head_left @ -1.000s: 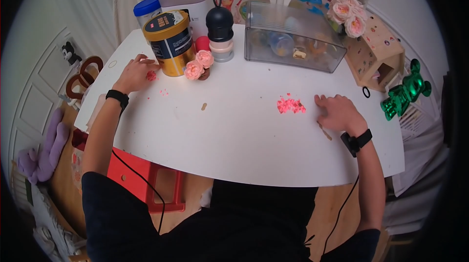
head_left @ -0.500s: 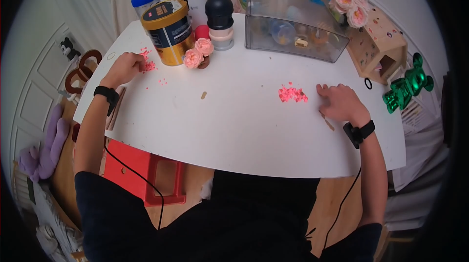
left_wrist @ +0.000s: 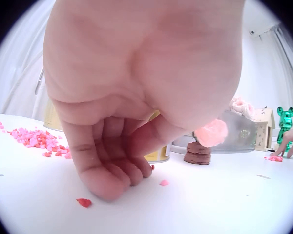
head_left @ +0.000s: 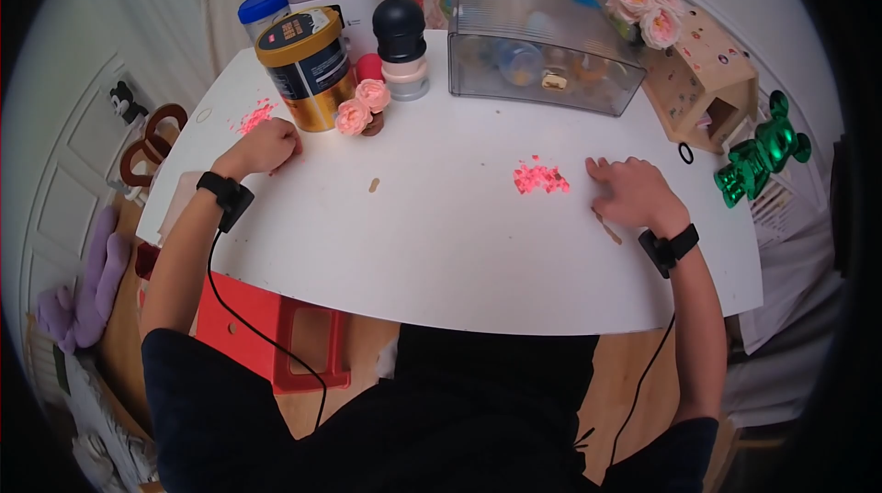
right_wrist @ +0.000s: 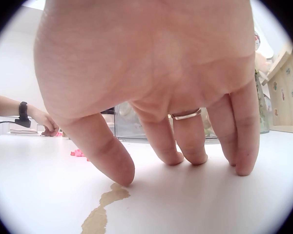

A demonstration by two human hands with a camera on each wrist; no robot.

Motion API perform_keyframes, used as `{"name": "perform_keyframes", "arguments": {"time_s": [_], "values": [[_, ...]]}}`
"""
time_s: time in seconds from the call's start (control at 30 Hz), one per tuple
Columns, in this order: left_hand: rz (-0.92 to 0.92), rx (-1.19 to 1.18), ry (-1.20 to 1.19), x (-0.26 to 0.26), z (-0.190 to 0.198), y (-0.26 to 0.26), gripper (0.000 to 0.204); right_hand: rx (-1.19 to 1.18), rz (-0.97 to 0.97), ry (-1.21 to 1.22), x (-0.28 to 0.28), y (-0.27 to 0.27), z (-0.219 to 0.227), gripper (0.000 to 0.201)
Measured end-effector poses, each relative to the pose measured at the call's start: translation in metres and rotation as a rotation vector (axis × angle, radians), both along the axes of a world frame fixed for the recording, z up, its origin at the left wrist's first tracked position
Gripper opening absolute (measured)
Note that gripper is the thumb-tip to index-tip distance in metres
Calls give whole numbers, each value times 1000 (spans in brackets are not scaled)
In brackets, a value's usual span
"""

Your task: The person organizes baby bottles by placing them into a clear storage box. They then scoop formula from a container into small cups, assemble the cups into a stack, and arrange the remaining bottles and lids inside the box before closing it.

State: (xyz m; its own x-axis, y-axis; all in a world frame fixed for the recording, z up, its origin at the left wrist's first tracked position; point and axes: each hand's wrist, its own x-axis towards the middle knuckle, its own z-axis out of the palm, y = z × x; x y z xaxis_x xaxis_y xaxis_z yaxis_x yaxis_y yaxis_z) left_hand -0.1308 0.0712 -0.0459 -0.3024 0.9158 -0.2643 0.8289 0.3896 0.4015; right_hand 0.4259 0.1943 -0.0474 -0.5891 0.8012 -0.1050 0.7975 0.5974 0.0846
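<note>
My left hand (head_left: 262, 146) is low over the white table, its fingers bent downward and their tips at the surface, just in front of the gold-lidded can (head_left: 312, 79). A loose pile of pink and red bits (left_wrist: 39, 141) lies beside it. Single bits lie around the fingertips, including a red bit (left_wrist: 84, 202); what the fingers enclose is hidden, and I cannot tell whether they pinch anything. My right hand (head_left: 636, 192) rests with spread fingers, tips on the table, to the right of a second pile of pink bits (head_left: 542, 179). Its thumb touches a brown mark (right_wrist: 100, 214).
Pink artificial roses (head_left: 363, 107) stand by the can, next to a black-topped bottle (head_left: 401, 43). A clear grey box (head_left: 542, 79), a wooden house (head_left: 703, 93) and a green shiny bear figure (head_left: 758, 158) line the back right. Cables hang from both wrists.
My left hand went leftward to the edge of the left pile, then came back right and nearer me, over the scattered bits. The right hand stays in place; the head view shifts slightly.
</note>
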Motion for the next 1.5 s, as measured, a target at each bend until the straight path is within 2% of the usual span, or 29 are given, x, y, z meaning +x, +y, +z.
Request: {"name": "perform_keyframes", "arguments": {"time_s": [0.1, 0.2, 0.3, 0.4, 0.5, 0.6, 0.7, 0.83, 0.93, 1.03, 1.13, 1.23, 1.37, 1.43, 1.5], "values": [[-142, 160, 337, -34, -19, 10, 26, 2, -3, 3, 0, -1, 0, 70], [-59, 132, 370, -41, -14, 21, 27, 47, 28, 67, 6, 0, -9, 70], [-85, 198, 449, -45, -15, 23, 27, 39, 17, 76, 6, -1, -9, 69], [32, 0, 189, -14, 14, 14, 28, 30, 23, 29, 3, -2, -3, 69], [-89, -100, -57, 9, 16, 3, 29, 15, 11, 0, 0, -1, 0, 69], [-152, -110, 33, 21, 12, 1, 28, -51, -53, -42, -3, 2, 1, 77], [-119, -92, 78, 17, 15, 3, 29, 45, 17, 30, 2, -2, -5, 69], [-115, -76, 131, 7, 17, 3, 29, 21, 16, 17, -1, -1, -2, 69], [-191, 49, 235, -5, 10, -1, 25, -2, -1, 5, -4, 0, 1, 68], [-159, 122, 297, -18, 5, 1, 23, -13, -3, 15, -4, 0, 2, 68], [-142, 158, 296, -20, 11, 1, 19, 23, 24, 77, 3, 0, -4, 68], [-127, 57, 115, 2, 19, -6, 15, 21, 16, 58, 0, -1, -2, 67], [-194, -9, 49, 24, 19, -9, 14, 2, 6, 12, -2, 3, -2, 69], [-179, -15, 47, 24, 17, -6, 15, -4, 1, 2, 0, 4, -3, 70], [-176, 69, 49, -5, 1, 1, 14, -34, -18, -27, 0, 4, -1, 73]]}}
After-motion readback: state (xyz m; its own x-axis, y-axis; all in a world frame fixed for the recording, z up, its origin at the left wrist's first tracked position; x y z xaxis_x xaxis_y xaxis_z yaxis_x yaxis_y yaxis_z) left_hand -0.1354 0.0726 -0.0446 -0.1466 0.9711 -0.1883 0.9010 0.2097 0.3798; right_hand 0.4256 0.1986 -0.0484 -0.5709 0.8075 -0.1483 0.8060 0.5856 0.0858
